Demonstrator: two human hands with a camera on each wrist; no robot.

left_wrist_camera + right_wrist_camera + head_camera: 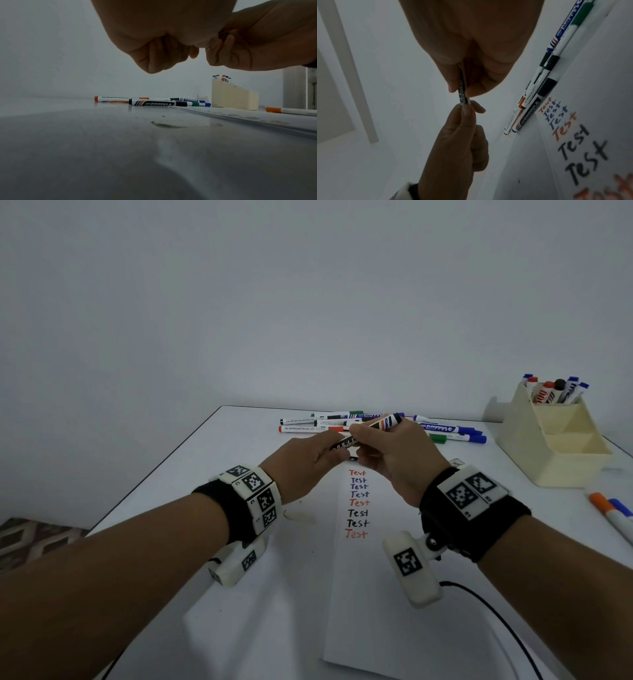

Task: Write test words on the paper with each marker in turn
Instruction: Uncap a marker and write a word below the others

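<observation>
Left hand (308, 460) grips the cap-side end of a black whiteboard marker (368, 433), fingers curled round it; the wrist view shows thumb and fingertips pinching that end. Likely there to pull the cap off or push it on; can't tell which, the joint is hidden between the hands.

Right hand (397, 453), just beside the left and nearly touching it, is clamped on the marker's barrel. The far end with striped band and black tip sticks out above its knuckles. Held up off the tabletop (191, 491), over the top edge of the paper (363, 594), so writing can start without repositioning.

Paper runs from under both hands back toward the person. Eight "Test" lines (358, 503) sit below the hands, in red, blue and black; free space is lower down, so the next word probably goes there.

Beyond the hands: a row of loose markers (342, 422), probably already-tested ones parked out of the writing lane.

Far right of the right hand: a cream holder (555, 446) with more markers (556, 392) upright in its back compartment, likely the untested stock. Two more markers (613, 517) lie near the right wrist.
</observation>
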